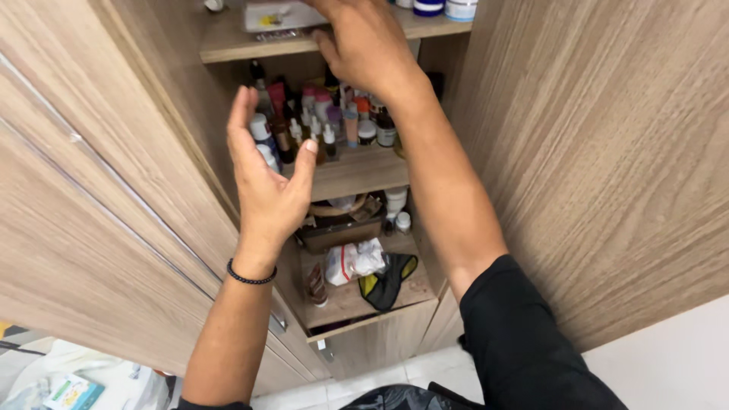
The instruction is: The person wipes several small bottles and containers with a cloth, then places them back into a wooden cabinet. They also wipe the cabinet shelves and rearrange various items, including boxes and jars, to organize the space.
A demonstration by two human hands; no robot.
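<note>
The open wooden cabinet (pixel 577 152) held three shelves. Its middle shelf (pixel 357 173) carried crowded small bottles (pixel 326 114) with white, pink and orange caps, labels too small to read. The right hand (pixel 364 42) reached to the top shelf (pixel 228 42), beside a clear flat packet (pixel 277 15); its grip was hidden. The left hand (pixel 266 171) hung open and empty before the bottles. On the bottom shelf (pixel 342 300) lay a white crumpled bag (pixel 353 260).

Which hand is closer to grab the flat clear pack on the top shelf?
Probably the right hand: its fingers already reach the clear pack. The left hand hangs open, lower down.
</note>
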